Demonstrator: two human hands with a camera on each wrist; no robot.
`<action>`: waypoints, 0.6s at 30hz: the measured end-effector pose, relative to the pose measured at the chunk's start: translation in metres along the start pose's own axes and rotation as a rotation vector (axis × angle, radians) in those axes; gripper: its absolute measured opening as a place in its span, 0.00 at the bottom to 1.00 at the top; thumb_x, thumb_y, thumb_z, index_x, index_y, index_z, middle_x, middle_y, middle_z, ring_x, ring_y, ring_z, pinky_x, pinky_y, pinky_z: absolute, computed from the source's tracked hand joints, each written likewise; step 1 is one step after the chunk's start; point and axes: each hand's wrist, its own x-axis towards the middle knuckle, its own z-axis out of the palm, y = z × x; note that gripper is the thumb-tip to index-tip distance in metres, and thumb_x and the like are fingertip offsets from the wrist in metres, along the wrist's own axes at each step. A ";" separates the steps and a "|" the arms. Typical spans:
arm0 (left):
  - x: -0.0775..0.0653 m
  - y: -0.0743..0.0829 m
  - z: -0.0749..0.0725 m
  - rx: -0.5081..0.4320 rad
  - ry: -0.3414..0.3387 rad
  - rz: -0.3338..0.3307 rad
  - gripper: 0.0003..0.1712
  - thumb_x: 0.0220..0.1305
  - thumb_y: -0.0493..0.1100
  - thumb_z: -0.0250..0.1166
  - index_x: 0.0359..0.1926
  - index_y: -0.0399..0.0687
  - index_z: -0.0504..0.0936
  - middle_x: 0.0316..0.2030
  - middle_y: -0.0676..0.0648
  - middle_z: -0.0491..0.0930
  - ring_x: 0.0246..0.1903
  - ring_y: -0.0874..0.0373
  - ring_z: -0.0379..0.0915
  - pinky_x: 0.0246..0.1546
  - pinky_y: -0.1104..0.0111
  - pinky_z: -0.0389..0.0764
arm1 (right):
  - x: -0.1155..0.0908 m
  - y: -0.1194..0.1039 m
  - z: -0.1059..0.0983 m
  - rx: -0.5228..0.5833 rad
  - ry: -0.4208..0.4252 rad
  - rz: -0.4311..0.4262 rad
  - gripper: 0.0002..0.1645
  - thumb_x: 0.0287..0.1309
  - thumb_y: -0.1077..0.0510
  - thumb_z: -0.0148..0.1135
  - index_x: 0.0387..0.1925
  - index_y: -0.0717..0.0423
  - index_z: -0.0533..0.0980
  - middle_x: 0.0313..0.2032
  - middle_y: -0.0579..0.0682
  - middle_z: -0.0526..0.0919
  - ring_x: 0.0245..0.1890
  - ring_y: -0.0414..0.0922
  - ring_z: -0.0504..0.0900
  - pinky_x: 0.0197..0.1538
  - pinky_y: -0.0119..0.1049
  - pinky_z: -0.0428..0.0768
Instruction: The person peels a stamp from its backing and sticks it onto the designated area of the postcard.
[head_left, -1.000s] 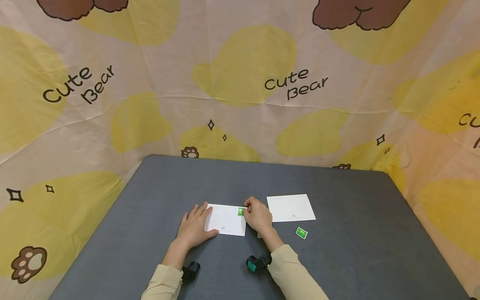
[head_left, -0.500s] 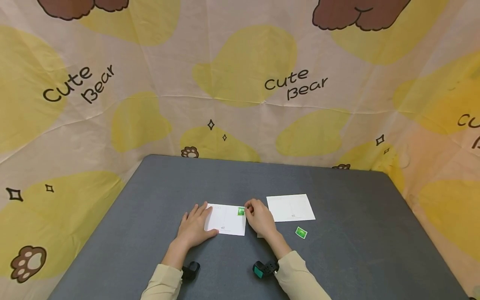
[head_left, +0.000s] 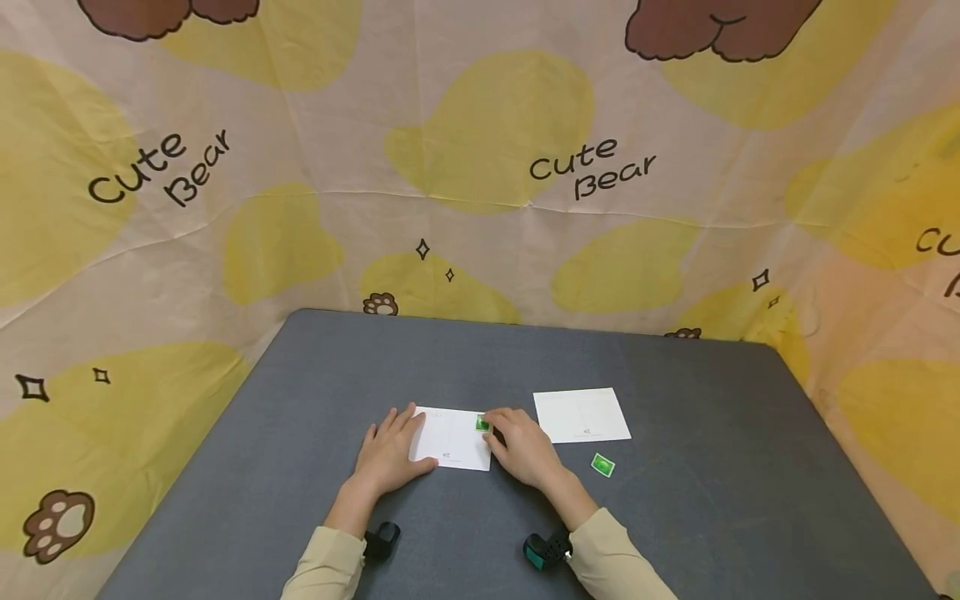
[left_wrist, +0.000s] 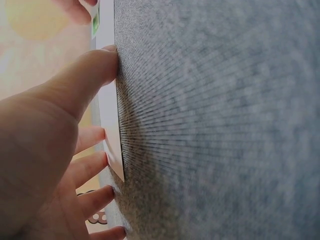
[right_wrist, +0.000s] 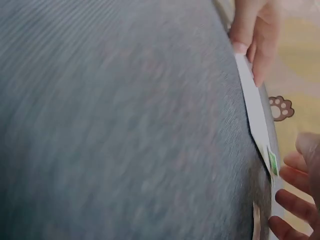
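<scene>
A white postcard (head_left: pixel 456 443) lies on the table, with faint print and a green stamp (head_left: pixel 482 424) at its upper right corner. My left hand (head_left: pixel 387 458) rests on the card's left end, thumb at the near edge and fingers spread. In the left wrist view the thumb (left_wrist: pixel 97 65) presses on the card's edge. At the right end, the fingertips of my right hand (head_left: pixel 525 450) touch the stamp's area and partly cover it. The right wrist view shows these fingers (right_wrist: pixel 295 204) apart and fairly straight beside the green stamp (right_wrist: pixel 273 163).
A second white postcard (head_left: pixel 581 415) lies to the right, behind my right hand. Nearer sits a loose green stamp (head_left: pixel 602 465) with a white border. A small pale strip (right_wrist: pixel 256 222) lies on the dark grey table (head_left: pixel 712 475). A patterned cloth (head_left: pixel 480 167) hangs behind.
My right hand was pinched near the card's right edge; its fingers have since extended onto the stamp, and the wrist has shifted right and nearer. The left hand has stayed in place.
</scene>
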 end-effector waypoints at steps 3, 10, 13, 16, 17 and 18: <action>0.001 -0.001 0.001 0.007 -0.001 -0.004 0.45 0.47 0.58 0.69 0.64 0.44 0.67 0.66 0.41 0.60 0.66 0.39 0.51 0.60 0.39 0.53 | -0.003 0.001 -0.002 -0.044 -0.040 -0.076 0.20 0.61 0.51 0.56 0.52 0.53 0.76 0.53 0.47 0.77 0.53 0.47 0.75 0.50 0.45 0.75; 0.001 -0.001 0.001 0.008 0.002 0.000 0.44 0.46 0.57 0.70 0.63 0.44 0.68 0.66 0.40 0.61 0.66 0.39 0.52 0.60 0.39 0.53 | -0.007 0.000 -0.001 -0.129 -0.107 -0.138 0.25 0.62 0.47 0.54 0.58 0.53 0.72 0.59 0.49 0.73 0.59 0.50 0.71 0.51 0.49 0.73; 0.001 -0.001 0.002 0.008 -0.002 -0.002 0.44 0.47 0.57 0.70 0.63 0.44 0.68 0.66 0.41 0.60 0.66 0.39 0.51 0.60 0.39 0.53 | -0.008 0.000 0.000 -0.153 -0.120 -0.139 0.26 0.62 0.46 0.53 0.58 0.53 0.72 0.60 0.49 0.72 0.59 0.50 0.70 0.52 0.49 0.72; 0.001 0.000 0.002 0.010 -0.003 -0.001 0.44 0.47 0.57 0.70 0.63 0.44 0.67 0.66 0.40 0.60 0.66 0.39 0.51 0.60 0.39 0.53 | -0.009 0.000 0.000 -0.160 -0.127 -0.136 0.26 0.62 0.46 0.52 0.59 0.52 0.72 0.61 0.48 0.71 0.60 0.50 0.70 0.53 0.48 0.71; 0.001 0.000 0.002 0.010 -0.005 -0.003 0.44 0.47 0.57 0.69 0.63 0.44 0.67 0.66 0.41 0.60 0.66 0.39 0.51 0.60 0.39 0.53 | -0.010 0.000 0.000 -0.159 -0.129 -0.136 0.26 0.63 0.45 0.52 0.59 0.52 0.71 0.61 0.48 0.71 0.60 0.50 0.69 0.53 0.48 0.71; 0.001 0.000 0.002 0.011 -0.006 -0.003 0.44 0.47 0.57 0.69 0.63 0.44 0.67 0.66 0.41 0.60 0.66 0.39 0.51 0.60 0.39 0.53 | -0.010 0.000 -0.001 -0.160 -0.133 -0.138 0.26 0.63 0.45 0.52 0.59 0.52 0.71 0.61 0.48 0.71 0.61 0.50 0.69 0.53 0.49 0.71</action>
